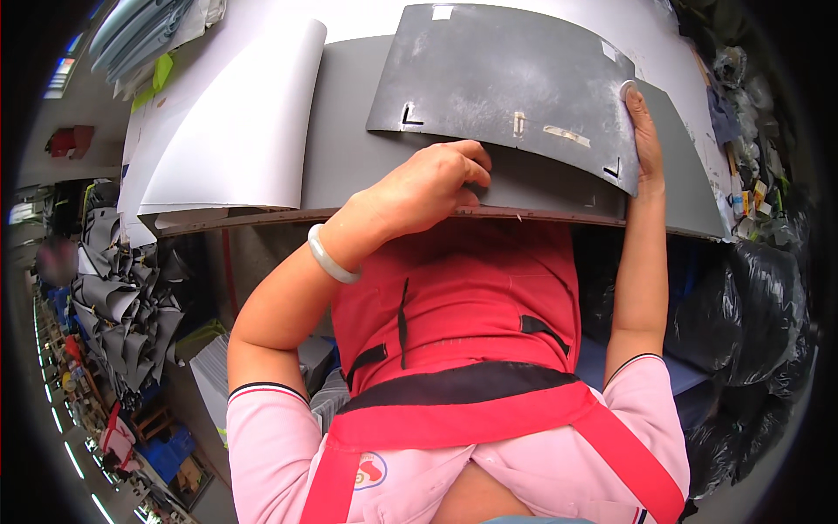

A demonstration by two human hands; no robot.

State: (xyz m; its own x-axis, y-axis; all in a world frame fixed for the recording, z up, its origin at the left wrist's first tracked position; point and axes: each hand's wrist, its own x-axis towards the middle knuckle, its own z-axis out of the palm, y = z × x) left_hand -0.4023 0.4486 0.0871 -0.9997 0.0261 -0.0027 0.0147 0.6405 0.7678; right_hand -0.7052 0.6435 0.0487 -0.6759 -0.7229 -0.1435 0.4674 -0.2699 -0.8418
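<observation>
A dark grey template sheet (506,74) with L-shaped cut-outs and bits of tape is tilted up over the table. My right hand (644,131) grips its right edge, thumb on the upper face. Below its near edge, my left hand (441,177) is closed with curled fingers, low over a flat grey sheet (349,131) by the table's front edge. What those fingers hold, if anything, is hidden. A pale bangle circles my left wrist. On the left, a white sheet (236,122) lies folded or rolled back over the grey one.
Folded grey-blue material (140,39) is piled at the far left. Grey offcuts (122,297) heap on the left below table height. Black plastic bags (742,314) crowd the right side. The table's brown front edge (297,216) runs just before my red apron.
</observation>
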